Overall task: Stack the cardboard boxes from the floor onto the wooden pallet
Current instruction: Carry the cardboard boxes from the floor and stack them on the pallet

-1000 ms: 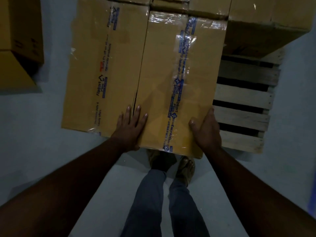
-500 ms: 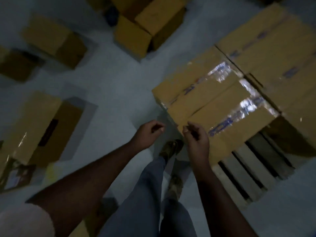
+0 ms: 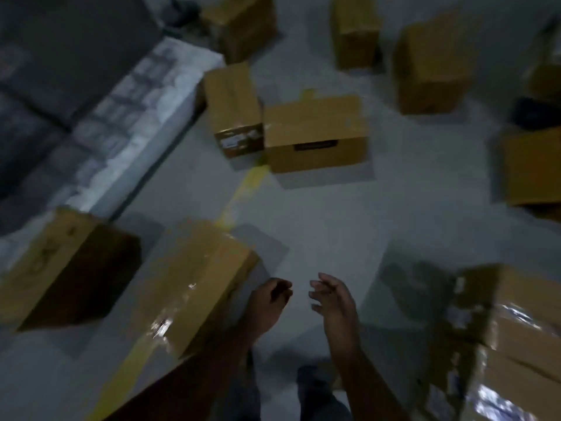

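Observation:
Both of my hands hang empty over the grey floor. My left hand (image 3: 268, 302) is loosely curled; my right hand (image 3: 332, 299) has its fingers apart. A long taped cardboard box (image 3: 194, 287) lies on the floor just left of my left hand, and a darker box (image 3: 69, 265) sits further left. Ahead stand two boxes side by side: a narrow one (image 3: 232, 107) and a wider one (image 3: 315, 132). Taped stacked boxes (image 3: 510, 338) fill the lower right corner. The wooden pallet is not in view. The picture is blurred.
More cardboard boxes stand at the back (image 3: 243, 22), (image 3: 355, 31), (image 3: 431, 65) and at the right edge (image 3: 531, 168). A grey-and-white wall or shutter (image 3: 100, 95) runs along the left. A yellow floor line (image 3: 246, 186) leads toward the middle boxes.
Both hands have let go of the taped box on the pallet. My view has swung left, away from the pallet, to the boxes scattered on the floor. My right hand's fingers have spread.

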